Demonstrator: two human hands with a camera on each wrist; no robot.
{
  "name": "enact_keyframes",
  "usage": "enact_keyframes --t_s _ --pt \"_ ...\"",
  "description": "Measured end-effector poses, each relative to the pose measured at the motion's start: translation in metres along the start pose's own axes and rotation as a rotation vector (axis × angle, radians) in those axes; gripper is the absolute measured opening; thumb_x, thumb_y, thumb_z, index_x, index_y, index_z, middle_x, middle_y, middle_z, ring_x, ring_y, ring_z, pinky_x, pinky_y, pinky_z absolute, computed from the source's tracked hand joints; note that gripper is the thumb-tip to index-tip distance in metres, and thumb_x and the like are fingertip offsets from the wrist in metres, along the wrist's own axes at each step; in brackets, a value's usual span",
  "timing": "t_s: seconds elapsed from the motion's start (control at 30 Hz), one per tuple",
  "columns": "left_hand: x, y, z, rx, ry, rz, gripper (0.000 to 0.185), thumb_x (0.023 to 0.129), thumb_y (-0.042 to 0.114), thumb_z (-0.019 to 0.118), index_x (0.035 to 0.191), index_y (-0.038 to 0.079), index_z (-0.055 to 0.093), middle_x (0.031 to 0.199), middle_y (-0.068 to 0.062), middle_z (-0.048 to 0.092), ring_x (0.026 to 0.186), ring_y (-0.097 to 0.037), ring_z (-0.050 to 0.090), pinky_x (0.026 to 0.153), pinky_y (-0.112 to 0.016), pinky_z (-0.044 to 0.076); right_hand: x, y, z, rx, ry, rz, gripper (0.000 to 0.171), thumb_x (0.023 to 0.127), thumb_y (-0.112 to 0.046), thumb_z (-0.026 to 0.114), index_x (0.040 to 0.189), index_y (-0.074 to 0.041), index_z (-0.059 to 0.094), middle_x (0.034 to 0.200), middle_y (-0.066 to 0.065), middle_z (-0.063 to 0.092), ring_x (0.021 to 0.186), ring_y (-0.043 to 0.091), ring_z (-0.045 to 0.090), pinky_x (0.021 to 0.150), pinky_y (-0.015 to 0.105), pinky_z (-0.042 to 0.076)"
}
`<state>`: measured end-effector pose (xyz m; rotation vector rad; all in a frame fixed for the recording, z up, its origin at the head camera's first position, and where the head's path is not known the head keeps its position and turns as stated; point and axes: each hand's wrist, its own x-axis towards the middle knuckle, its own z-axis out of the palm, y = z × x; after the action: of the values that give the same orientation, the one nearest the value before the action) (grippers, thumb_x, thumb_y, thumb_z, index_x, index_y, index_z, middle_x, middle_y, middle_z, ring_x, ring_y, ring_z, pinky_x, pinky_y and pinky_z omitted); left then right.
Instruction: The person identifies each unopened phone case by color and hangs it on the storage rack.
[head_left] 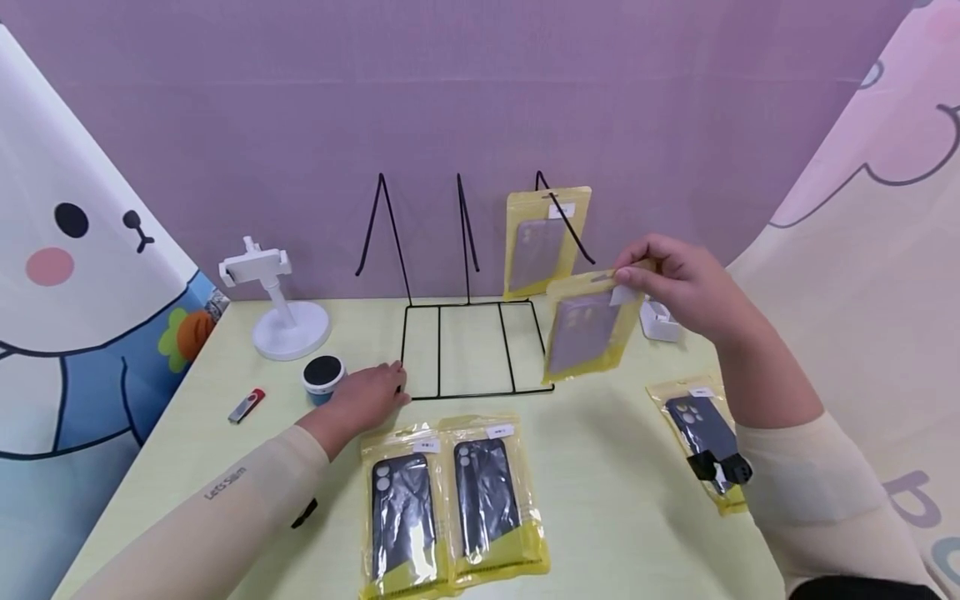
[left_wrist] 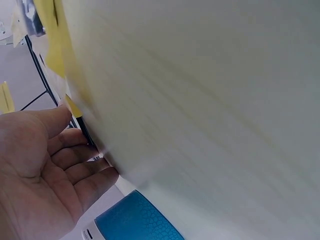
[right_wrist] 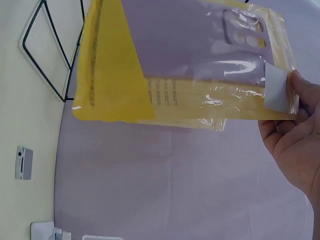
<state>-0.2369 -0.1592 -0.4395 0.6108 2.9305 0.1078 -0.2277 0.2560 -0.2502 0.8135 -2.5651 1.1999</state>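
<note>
My right hand [head_left: 686, 287] pinches the top corner of a yellow-edged clear bag [head_left: 585, 329] with a purple phone case inside. The bag [right_wrist: 112, 75] hangs tilted before the rack's right hook, apart from it in the head view. A black wire display rack [head_left: 438, 350] with three upright hooks stands at the back of the table. My left hand [head_left: 371, 396] holds its front left corner, thumb and fingers about the wire in the left wrist view. Another bagged purple phone case [head_left: 536, 250] hangs on the right hook.
Two bagged dark phone cases [head_left: 405, 517] [head_left: 487, 500] lie in front of the rack; another bagged case [head_left: 701, 425] lies at right. On the left are a white phone stand [head_left: 291, 332], a red USB stick [head_left: 246, 406] and a round blue-and-white speaker [head_left: 324, 372]. A white object [head_left: 660, 323] sits back right.
</note>
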Motion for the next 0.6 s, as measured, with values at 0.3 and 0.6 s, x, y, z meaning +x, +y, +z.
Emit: enact_keyframes --t_s 0.3,0.6 --pt "0.000 0.000 0.000 -0.002 -0.004 0.003 0.048 0.100 0.033 0.056 0.138 0.003 0.052 0.151 -0.018 0.043 0.135 -0.040 0.045 0.103 -0.055 0.046 0.016 0.000 0.004 0.028 0.055 0.033 0.012 0.098 -0.014 0.061 0.104 -0.004 0.063 0.084 0.009 0.063 0.068 0.023 0.058 0.056 0.023 0.051" --pt "0.000 0.000 0.000 -0.004 -0.003 0.001 0.047 0.100 0.033 0.055 0.137 0.003 0.053 0.151 -0.018 0.044 0.135 -0.040 0.045 0.104 -0.055 0.046 0.028 0.006 0.013 0.049 0.038 0.109 0.018 0.099 -0.022 0.060 0.106 -0.006 0.063 0.088 0.009 0.063 0.072 0.024 0.060 0.058 0.028 0.054"
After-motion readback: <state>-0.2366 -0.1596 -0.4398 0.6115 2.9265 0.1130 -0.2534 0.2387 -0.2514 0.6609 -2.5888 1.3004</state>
